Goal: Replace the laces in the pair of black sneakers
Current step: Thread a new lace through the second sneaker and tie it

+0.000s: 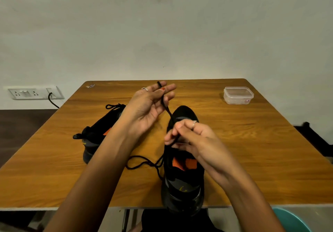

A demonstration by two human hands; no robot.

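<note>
So you're mid-lacing on the near sneaker (182, 183), which sits at the table's (270, 159) front edge. Your right hand (191, 138) pinches the black lace (166, 108) just above its eyelets, and your left hand (149, 105), further out, holds the lace looped over a fingertip. Slack trails left of that shoe. Next I'd guess: find the eyelet and feed the tip. The other sneaker (97, 132) waits behind-left, still laced; a plastic tub (238, 95) sits far right
</note>
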